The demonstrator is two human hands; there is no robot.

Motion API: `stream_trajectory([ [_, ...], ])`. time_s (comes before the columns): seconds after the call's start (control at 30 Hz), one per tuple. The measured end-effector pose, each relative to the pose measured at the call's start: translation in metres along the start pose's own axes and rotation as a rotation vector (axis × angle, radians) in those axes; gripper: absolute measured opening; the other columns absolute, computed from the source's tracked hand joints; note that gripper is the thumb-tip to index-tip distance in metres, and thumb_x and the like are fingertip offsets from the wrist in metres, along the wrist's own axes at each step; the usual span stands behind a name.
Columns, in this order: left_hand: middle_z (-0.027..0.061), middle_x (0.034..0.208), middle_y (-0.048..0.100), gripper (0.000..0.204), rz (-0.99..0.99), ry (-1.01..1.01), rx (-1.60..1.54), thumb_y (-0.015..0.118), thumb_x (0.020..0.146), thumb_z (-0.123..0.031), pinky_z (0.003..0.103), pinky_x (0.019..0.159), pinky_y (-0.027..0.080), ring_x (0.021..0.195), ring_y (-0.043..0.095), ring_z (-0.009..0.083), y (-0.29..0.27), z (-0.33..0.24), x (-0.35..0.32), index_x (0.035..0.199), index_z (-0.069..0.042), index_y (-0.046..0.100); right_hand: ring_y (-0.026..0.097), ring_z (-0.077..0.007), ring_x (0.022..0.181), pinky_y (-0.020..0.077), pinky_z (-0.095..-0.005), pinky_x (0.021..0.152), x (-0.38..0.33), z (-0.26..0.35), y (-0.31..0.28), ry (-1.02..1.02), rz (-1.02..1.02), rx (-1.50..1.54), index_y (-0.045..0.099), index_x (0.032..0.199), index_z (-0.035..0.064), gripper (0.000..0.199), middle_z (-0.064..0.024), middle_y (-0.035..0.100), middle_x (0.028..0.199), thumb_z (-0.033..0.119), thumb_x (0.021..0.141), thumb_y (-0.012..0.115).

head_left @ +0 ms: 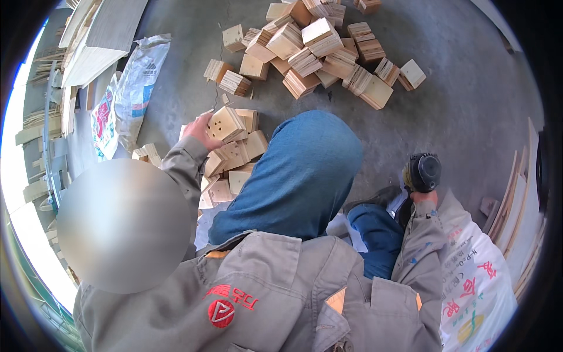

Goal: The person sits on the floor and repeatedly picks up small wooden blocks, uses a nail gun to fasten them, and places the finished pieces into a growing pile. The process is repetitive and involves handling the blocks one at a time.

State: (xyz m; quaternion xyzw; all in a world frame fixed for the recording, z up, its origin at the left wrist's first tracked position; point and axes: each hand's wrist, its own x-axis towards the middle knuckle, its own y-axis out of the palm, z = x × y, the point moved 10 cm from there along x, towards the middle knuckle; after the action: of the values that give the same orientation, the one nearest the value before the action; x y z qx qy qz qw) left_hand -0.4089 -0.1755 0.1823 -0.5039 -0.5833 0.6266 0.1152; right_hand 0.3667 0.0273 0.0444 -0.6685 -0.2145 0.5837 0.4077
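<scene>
My left hand [201, 132] is closed on the side of a wooden block [227, 124] with several small dark holes in its face. The block lies tilted on top of a pile of wooden blocks [236, 154] beside my bent knee. Part of the hand's grip is hidden by its own back. Low at the right, my right hand [424, 198] is wrapped round a nail gun [423, 173] with a round black cap and a yellowish body. The tool is upright and apart from the blocks; its lower end is hidden.
A larger heap of plywood blocks [316, 50] lies ahead on the concrete floor [434, 105]. White sacks [138, 88] lie at the left near stacked boards [105, 35]. Another white sack [475, 281] and leaning boards [516, 199] flank my right side. A blurred round patch hides the left foreground.
</scene>
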Motion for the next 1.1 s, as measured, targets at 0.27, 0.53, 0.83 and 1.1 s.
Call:
stream_trajectory([
  [0.27,0.0159,0.134,0.064,0.091,-0.017,-0.138,0.233,0.088,0.060,-0.041,0.046,0.119,0.029,0.136,0.053,0.0323,0.021,0.031,-0.009,0.139,-0.009,0.055,0.072,-0.0342,0.110,0.0568,-0.0417,0.093,0.008,-0.009,0.004,0.076,-0.016,-0.033,0.077,0.107,0.0051,0.048,-0.0194,0.076,0.112,0.019,0.063,0.088],
  [0.53,0.0170,0.143,0.058,0.101,0.052,-0.169,0.244,0.089,0.060,-0.043,0.049,0.121,0.029,0.140,0.049,0.0339,0.023,0.035,-0.007,0.147,-0.010,0.049,0.071,-0.0377,0.110,0.0564,-0.0437,0.093,-0.013,0.009,-0.009,0.038,-0.025,0.067,0.078,0.104,0.0065,0.040,-0.0221,0.075,0.109,0.019,0.067,0.084],
  [0.83,0.0157,0.148,0.054,0.104,-0.173,0.027,0.205,0.090,0.062,-0.049,0.046,0.119,0.036,0.141,0.047,0.0351,0.000,-0.024,0.020,0.150,-0.011,0.049,0.066,-0.0420,0.116,0.0543,-0.0467,0.096,-0.027,0.013,-0.019,0.067,-0.031,0.125,0.077,0.108,0.0050,0.033,-0.0243,0.073,0.113,0.024,0.081,0.073],
  [1.1,0.0178,0.149,0.053,0.099,-0.291,0.397,0.033,0.093,0.064,-0.040,0.046,0.118,0.039,0.140,0.049,0.0367,-0.033,-0.159,0.076,0.147,-0.008,0.051,0.068,-0.0405,0.114,0.0551,-0.0451,0.095,-0.036,0.022,-0.029,0.092,-0.051,0.141,0.078,0.108,0.0068,0.032,-0.0230,0.073,0.113,0.027,0.083,0.074],
])
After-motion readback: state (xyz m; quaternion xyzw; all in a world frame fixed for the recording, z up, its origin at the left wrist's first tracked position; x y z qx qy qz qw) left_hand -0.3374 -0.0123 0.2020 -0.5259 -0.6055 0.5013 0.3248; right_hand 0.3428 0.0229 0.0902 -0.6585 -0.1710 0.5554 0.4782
